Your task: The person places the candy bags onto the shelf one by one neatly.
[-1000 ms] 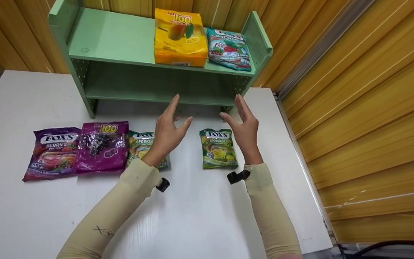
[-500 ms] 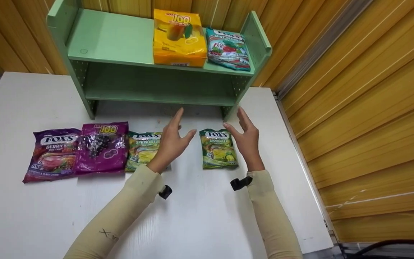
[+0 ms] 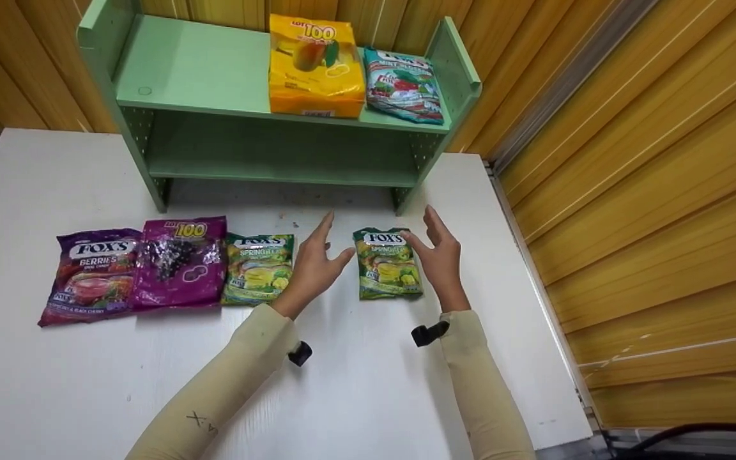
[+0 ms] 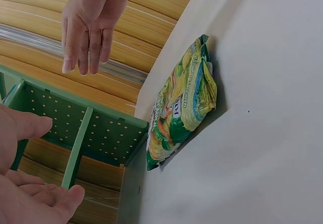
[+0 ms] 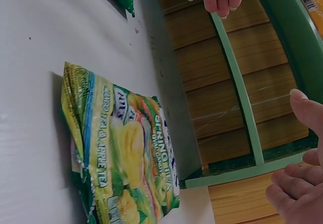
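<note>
A green Fox's Spring Tea candy bag (image 3: 388, 265) lies face up on the white table between my two hands. To its left, my left hand (image 3: 315, 268) hovers with straight fingers and thumb spread, holding nothing. My right hand (image 3: 439, 263) is on the bag's other side, its fingers extended and its thumb tip overlapping the bag's top right corner in the head view. Both wrist views show the bag (image 4: 182, 105) resting on the table below the hands. A second green Spring Tea bag (image 3: 256, 268) lies left of my left hand.
A purple Lot 100 bag (image 3: 179, 265) and a Fox's Berries bag (image 3: 92, 276) continue the row leftward. Behind stands a green shelf (image 3: 195, 70); its top tier carries a yellow Lot 100 mango bag (image 3: 317, 67) and a teal Fox's bag (image 3: 403, 86). A wood-look wall (image 3: 649, 211) borders the right.
Both hands have come back from in front of the shelf toward the person and lower, level with the lone green candy bag. The bags stay where they were.
</note>
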Demonstrator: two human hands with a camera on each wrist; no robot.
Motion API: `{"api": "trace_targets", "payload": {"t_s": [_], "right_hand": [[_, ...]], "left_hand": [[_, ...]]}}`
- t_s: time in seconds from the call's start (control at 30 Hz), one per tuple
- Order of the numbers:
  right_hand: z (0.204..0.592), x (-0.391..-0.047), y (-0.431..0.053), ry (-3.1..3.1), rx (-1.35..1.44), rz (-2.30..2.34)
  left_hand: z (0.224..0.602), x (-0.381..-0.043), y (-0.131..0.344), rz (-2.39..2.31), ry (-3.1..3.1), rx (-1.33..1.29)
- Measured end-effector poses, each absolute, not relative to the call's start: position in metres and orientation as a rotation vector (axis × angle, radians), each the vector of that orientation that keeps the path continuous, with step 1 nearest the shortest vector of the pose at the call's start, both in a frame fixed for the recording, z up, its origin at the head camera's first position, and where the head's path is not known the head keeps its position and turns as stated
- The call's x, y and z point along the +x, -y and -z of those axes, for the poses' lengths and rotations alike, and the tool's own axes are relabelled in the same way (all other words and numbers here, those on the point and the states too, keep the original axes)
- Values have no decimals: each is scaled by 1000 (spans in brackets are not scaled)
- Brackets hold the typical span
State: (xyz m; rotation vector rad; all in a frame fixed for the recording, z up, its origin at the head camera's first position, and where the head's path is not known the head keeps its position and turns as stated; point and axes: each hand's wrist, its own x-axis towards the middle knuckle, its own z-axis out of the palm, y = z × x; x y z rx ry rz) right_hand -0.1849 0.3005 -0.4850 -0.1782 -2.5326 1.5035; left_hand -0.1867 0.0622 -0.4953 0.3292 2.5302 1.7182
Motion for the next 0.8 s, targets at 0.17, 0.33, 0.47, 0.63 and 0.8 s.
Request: {"api": "trace_targets", "payload": {"t_s": [0.17,0.33,0.47,0.63,0.8], "right_hand": [[493,-183,-304,2553,-221,-1494],[499,-180,-306,2567,-250,-1499],[505,-177,-308,2571,-272,-1513],[515,-175,-310,2589,-302,-1527],[522,-172,-312,2600,-327,-1563]], "left_hand": [[502,-184,-66,-1697,-2481,294],[511,-182,-69,-1744,-2429,306],[519,-179,-70,-1762,-2382,312],[528,-176,-73,-1754,-2321,278],[535,-175,-78,-1735,-2298,253]]}}
